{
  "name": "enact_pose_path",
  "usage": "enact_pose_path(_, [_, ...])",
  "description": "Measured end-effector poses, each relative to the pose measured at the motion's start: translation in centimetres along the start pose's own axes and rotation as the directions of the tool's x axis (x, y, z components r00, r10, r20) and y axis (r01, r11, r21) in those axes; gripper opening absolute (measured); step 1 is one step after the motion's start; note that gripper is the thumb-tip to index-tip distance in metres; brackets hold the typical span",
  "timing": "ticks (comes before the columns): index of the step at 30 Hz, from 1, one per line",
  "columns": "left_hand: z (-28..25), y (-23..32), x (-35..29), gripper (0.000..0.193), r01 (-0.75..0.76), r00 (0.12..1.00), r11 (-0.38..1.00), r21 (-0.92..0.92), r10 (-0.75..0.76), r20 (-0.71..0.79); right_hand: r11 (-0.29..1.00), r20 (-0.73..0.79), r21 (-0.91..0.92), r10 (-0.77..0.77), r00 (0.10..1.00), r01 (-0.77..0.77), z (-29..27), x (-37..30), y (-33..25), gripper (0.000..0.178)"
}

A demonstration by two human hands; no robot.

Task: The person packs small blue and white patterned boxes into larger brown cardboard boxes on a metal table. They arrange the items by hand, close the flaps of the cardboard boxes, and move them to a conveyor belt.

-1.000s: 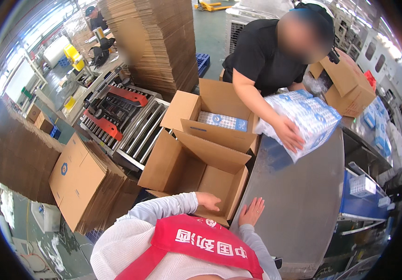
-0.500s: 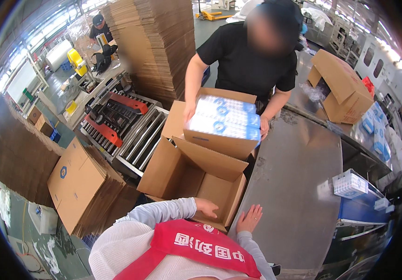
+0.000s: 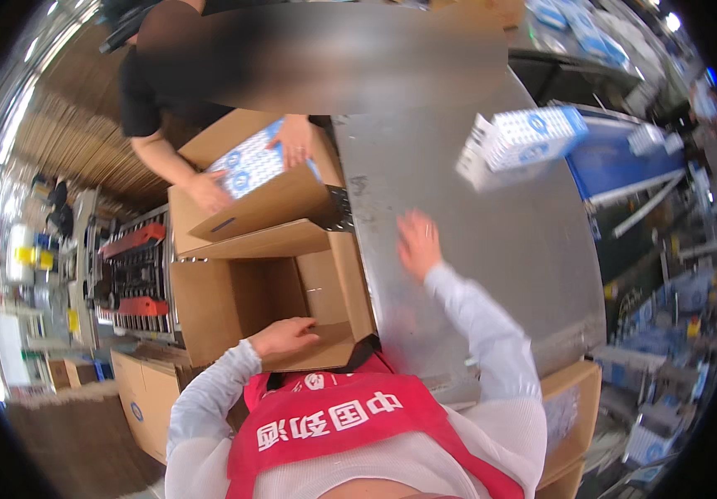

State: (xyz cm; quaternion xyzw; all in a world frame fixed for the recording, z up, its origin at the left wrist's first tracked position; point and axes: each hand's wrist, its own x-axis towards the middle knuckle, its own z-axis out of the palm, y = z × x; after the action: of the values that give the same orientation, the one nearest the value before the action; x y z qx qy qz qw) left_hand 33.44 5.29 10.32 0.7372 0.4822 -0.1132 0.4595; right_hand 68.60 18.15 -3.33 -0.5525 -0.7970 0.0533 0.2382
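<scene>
An open brown cardboard box [image 3: 269, 287] stands in front of me, and its inside looks bare. My left hand [image 3: 284, 337] lies over its near edge, fingers stretched out and holding nothing. Out over the grey metal table [image 3: 492, 274], to the right of the box, reaches my right hand [image 3: 418, 243]. It is open, with a ring on one finger and nothing in it. Farther right, a white and blue patterned pack [image 3: 533, 137] sits at the table's edge by a blue conveyor belt [image 3: 620, 158], apart from my hand.
Across from me a co-worker's hands [image 3: 294, 141] press on blue and white packs [image 3: 246, 162] inside a second carton [image 3: 259, 204]. A roller conveyor [image 3: 138, 274] and flat cartons [image 3: 138, 399] are on the left. Another carton [image 3: 575, 407] stands by my right elbow.
My view has turned to the right. My right hand has moved forward over the table. The co-worker's packs now sit lower in the second carton. The patterned pack has come onto the table's edge.
</scene>
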Motion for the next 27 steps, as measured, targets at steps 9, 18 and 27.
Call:
enact_pose_path(9, [-4.5, 4.0, 3.5, 0.048, -0.139, 0.979, 0.987, 0.084, 0.149, -0.138, 0.687, -0.121, -0.477, 0.567, 0.815, -0.548, -14.6, 14.8, 24.3, 0.031])
enact_pose_path(18, [-5.6, 8.2, 6.0, 0.052, -0.204, 0.944, 0.935, 0.289, 0.266, -0.196, 0.711, 0.085, -0.689, 0.275, 0.958, -0.143, -10.8, 4.7, 6.0, 0.046])
enact_pose_path(27, [-4.4, 17.3, 17.0, 0.081, -0.318, 0.618, 0.812, 0.489, 0.569, -0.543, 0.987, 0.029, -0.162, 0.027, 0.999, -0.022, -14.5, 4.0, 4.3, 0.058])
